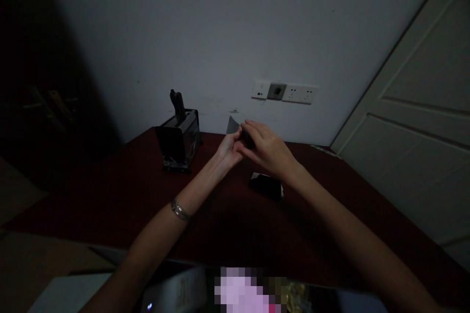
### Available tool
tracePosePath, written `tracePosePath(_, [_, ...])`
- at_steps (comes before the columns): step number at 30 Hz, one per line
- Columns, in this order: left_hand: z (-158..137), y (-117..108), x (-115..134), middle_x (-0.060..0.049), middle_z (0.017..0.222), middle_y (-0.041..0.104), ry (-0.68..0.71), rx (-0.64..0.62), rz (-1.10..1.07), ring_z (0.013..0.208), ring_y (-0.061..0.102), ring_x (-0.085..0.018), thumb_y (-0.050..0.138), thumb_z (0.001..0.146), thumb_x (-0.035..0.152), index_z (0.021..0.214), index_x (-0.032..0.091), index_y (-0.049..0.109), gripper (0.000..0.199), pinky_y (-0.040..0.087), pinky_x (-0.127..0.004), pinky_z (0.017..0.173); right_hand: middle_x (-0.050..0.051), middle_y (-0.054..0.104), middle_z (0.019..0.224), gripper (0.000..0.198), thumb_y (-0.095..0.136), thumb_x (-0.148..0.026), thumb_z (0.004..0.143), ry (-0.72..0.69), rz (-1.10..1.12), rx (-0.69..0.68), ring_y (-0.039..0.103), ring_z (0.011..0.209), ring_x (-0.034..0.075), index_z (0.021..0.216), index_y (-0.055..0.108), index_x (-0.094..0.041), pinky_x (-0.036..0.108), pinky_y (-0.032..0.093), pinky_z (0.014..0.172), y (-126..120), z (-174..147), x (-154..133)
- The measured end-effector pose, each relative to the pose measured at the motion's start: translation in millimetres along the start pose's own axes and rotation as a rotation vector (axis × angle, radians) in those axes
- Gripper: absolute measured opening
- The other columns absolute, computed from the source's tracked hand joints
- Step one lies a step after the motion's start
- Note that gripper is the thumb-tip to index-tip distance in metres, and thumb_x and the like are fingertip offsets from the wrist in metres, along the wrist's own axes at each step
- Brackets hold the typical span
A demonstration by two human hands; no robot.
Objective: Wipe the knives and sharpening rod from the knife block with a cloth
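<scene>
Nearest, past the near edge: a pale flat sheet (pixel 79 291) at left, a whitish round-cornered box (pixel 183 291) with a small light on it, a pink shape (pixel 240 291) masked into blocks, and a shiny gold-coloured thing (pixel 297 297) right of that.
Left wrist: a silvery metal bracelet (pixel 179 209) circles it.
Dark-red smooth surface (pixel 121 200): spreads below both arms and runs back to the wall.
On it, right of centre: a flat, dark, rectangular item (pixel 266 186) with pale edges, nearer than the hands and apart from them.
Right hand (pixel 270 145): its fingers grasp a small dark object (pixel 248 138), raised above the middle of the surface.
Left hand (pixel 231 147): meets the right one at the dark object, thumb raised; how firmly its fingers close, I cannot tell.
Just beyond the left thumb: a thin grey pointed piece (pixel 232 125); whether it joins the dark object is hidden.
Far left: a boxy black holder (pixel 172 144) with glossy sides, two black handles (pixel 177 105) standing up from its top.
Far right corner: a narrow pale strip (pixel 326 151) lies beside a pale panelled door (pixel 414 107).
Farthest: a grey-white plain wall (pixel 183 24) carrying a row of socket plates (pixel 299 93), one plate grey.
</scene>
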State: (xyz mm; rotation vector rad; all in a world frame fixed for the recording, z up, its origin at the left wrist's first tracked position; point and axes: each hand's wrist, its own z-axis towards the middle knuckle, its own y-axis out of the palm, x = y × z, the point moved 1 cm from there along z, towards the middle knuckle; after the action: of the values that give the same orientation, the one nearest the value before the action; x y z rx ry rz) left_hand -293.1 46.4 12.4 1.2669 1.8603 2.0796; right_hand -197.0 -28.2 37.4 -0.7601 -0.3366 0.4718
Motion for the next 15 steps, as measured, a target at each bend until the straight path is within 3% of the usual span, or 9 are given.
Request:
tracePosePath(6, [-1.6, 2.4, -3.0, -0.004, 0.065, 0.056, -0.031, 0.003, -0.042, 0.060, 0.055, -0.010, 0.040, 0.086, 0.013, 0.077, 0.010, 0.054, 0.017, 0.046, -0.021, 0.060, 0.019, 0.058, 0.110, 0.036, 0.044, -0.018, 0.086, 0.011, -0.045, -0.020, 0.053, 0.103, 0.024, 0.119, 0.048, -0.005, 0.039, 0.046, 0.087, 3.0, -0.4, 3.8])
tracePosePath(12, [0.7, 7.6, -4.9, -0.003, 0.065, 0.057, -0.017, -0.009, -0.104, 0.054, 0.053, -0.007, 0.038, 0.090, 0.018, 0.073, 0.012, 0.053, 0.024, 0.045, -0.018, 0.058, 0.020, 0.059, 0.104, 0.039, 0.040, -0.017, 0.086, -0.028, -0.098, -0.085, 0.057, 0.094, 0.024, 0.122, 0.044, -0.002, 0.038, 0.048, 0.078, -7.1, 9.1, 8.4])
tracePosePath(15, [-1.8, 12.6, -5.7, -0.001, 0.062, 0.057, -0.011, -0.078, -0.114, 0.054, 0.054, -0.007, 0.039, 0.091, 0.023, 0.072, 0.013, 0.053, 0.025, 0.046, -0.019, 0.061, 0.019, 0.060, 0.103, 0.042, 0.041, -0.017, 0.086, -0.036, -0.107, -0.104, 0.057, 0.093, 0.024, 0.125, 0.041, -0.003, 0.038, 0.047, 0.077, -18.0, 23.7, 14.1])
